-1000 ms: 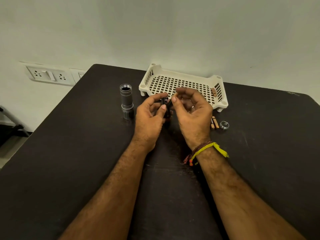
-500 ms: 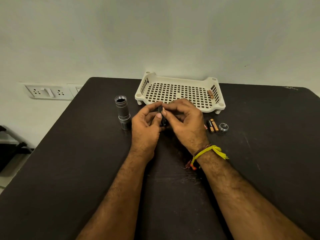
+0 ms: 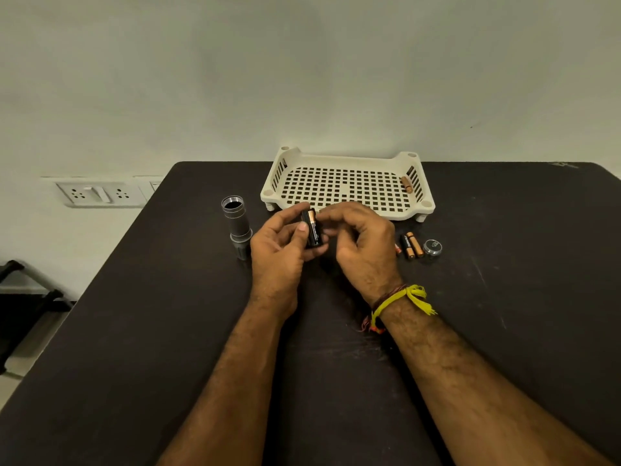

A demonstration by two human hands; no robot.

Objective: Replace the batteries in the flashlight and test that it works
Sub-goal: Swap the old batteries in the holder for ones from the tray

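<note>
A grey flashlight body (image 3: 238, 227) stands upright on the black table (image 3: 134, 331), its open threaded end up. To its right my left hand (image 3: 279, 250) grips a black battery holder (image 3: 312, 230) with a copper-topped battery showing in it. My right hand (image 3: 363, 243) has its fingers curled against the holder's right side. Two loose batteries (image 3: 412, 245) lie on the table right of my right hand, and a third (image 3: 398, 249) peeks out beside the hand. The round silver tail cap (image 3: 432, 247) sits just beyond them.
A white perforated tray (image 3: 346, 159) stands at the table's far edge with one brown battery (image 3: 406, 184) in its right corner. A wall socket plate (image 3: 100, 194) is at the left, past the table edge. Dark furniture (image 3: 20, 307) stands low on the left.
Both hands with the holder have come lower and nearer to me. The holder has turned so a battery in it now faces me. My right fingers have drawn back to its right side.
</note>
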